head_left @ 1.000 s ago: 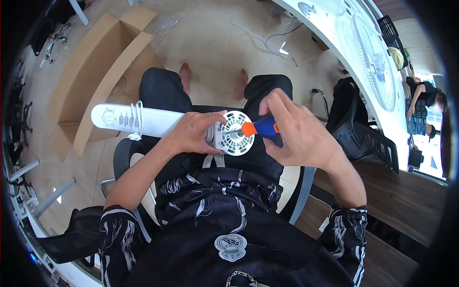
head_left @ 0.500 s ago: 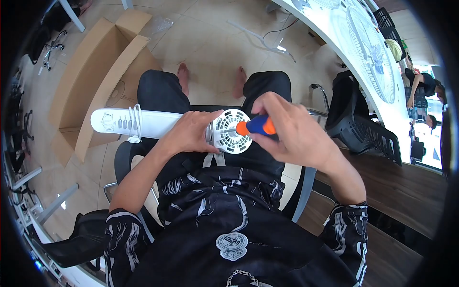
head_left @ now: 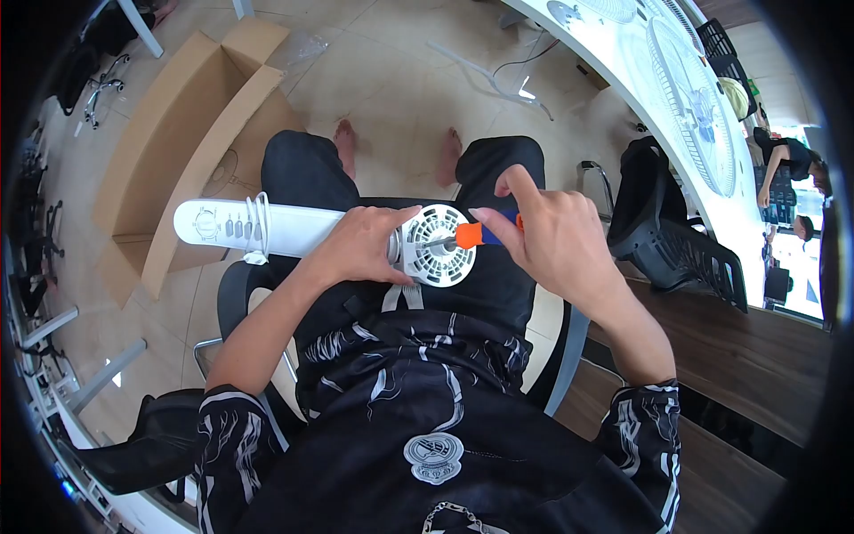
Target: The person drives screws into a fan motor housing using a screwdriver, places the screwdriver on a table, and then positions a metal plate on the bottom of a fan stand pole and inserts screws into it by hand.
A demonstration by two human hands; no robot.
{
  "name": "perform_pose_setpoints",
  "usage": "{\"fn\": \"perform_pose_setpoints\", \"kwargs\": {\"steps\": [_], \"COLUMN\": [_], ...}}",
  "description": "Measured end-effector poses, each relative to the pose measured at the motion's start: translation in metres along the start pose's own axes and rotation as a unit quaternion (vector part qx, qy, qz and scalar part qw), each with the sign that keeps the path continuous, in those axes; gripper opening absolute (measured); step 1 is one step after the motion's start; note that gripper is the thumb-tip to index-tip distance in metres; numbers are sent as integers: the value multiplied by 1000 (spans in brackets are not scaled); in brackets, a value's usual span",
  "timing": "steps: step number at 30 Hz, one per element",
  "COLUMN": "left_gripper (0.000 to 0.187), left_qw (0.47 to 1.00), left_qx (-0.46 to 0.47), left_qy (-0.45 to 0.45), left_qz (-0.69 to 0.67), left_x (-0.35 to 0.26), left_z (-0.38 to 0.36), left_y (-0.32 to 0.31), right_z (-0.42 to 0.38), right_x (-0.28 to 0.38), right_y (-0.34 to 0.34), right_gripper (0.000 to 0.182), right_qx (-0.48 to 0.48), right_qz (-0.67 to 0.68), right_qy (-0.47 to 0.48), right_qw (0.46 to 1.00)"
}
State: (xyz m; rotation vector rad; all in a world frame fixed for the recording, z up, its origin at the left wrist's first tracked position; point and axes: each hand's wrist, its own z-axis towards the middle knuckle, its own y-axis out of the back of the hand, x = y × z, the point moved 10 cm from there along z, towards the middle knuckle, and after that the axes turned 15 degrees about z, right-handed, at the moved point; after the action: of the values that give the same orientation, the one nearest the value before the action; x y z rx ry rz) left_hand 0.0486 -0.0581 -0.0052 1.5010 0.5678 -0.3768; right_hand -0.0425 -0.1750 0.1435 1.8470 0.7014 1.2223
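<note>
A white electric fan body (head_left: 307,231) lies across my lap, its long control panel with buttons pointing left. My left hand (head_left: 360,247) is wrapped round its neck, thumb and fingers on either side beside the round slotted motor housing (head_left: 438,270). With my right hand (head_left: 562,240) I hold a screwdriver (head_left: 469,235) that has an orange and blue handle. Its metal shaft reaches the middle of the housing; the exact tip contact is too small to make out. My right index finger is lifted off the handle, and the thumb lies near it. A white cord is looped round the panel.
An open cardboard box (head_left: 200,151) stands on the floor at the left. At the right, a white table (head_left: 623,67) carries fan grilles (head_left: 689,107). Black chairs (head_left: 663,231) stand close by on that side. Another person (head_left: 787,160) is at the far right.
My right hand has shifted slightly right and its grip on the screwdriver handle has loosened and turned, showing more of the shaft. My left hand keeps its hold on the fan.
</note>
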Motion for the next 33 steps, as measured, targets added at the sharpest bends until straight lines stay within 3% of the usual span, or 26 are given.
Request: {"fn": "perform_pose_setpoints", "kwargs": {"steps": [3, 5, 9, 11, 13, 14, 15, 17, 18, 21, 23, 25, 29, 31, 33], "left_gripper": [102, 102, 102, 102, 100, 88, 88, 75, 65, 60, 57, 57, 61, 60, 59], "left_qw": [1000, 1000, 1000, 999, 993, 991, 991, 994, 994, 994, 995, 995, 995, 999, 998], "left_qx": [-6, -13, 0, 11, 37, 6, 9, 68, 60, 67, 58, 55, 55, -10, -26], "left_qy": [-1, -7, -22, -32, -26, -25, -22, 41, 38, 25, 24, 22, 21, -10, -24], "left_qz": [2, 0, -19, -16, 113, 132, 135, 79, 86, 78, 75, 81, 84, 52, 46], "left_x": [0, 0, 1, 4, 19, 30, 32, 48, 45, 46, 47, 47, 43, 33, 28], "left_z": [0, 1, -1, -7, -20, -29, -30, -27, -25, -22, -24, -24, -25, -24, -22], "left_y": [0, 1, 7, 16, 25, 28, 29, 23, 24, 21, 20, 20, 21, 29, 24], "right_z": [-3, -12, -11, -3, -7, -7, -8, -14, -12, -5, -4, -1, -4, -10, -7], "right_x": [0, 29, 31, 0, 3, 3, 2, 29, 26, 13, 10, -5, 8, 31, 23], "right_y": [1, 13, 10, -7, -6, -5, -5, 15, 16, 9, 7, 1, 8, 16, 13], "right_gripper": [44, 40, 39, 42, 43, 44, 44, 40, 37, 41, 40, 40, 39, 40, 41], "right_qx": [16, -63, -43, 28, 16, 5, 5, -90, -91, -11, -45, -62, -66, -91, -75], "right_qz": [-24, 36, 120, 37, 21, 4, 8, 38, 57, 119, 77, 7, 5, 41, 70], "right_qy": [12, 207, 219, -6, -7, -8, -6, 158, 170, 105, 107, 31, 66, 202, 175], "right_qw": [1000, 976, 967, 999, 1000, 1000, 1000, 983, 980, 987, 990, 998, 996, 974, 979]}}
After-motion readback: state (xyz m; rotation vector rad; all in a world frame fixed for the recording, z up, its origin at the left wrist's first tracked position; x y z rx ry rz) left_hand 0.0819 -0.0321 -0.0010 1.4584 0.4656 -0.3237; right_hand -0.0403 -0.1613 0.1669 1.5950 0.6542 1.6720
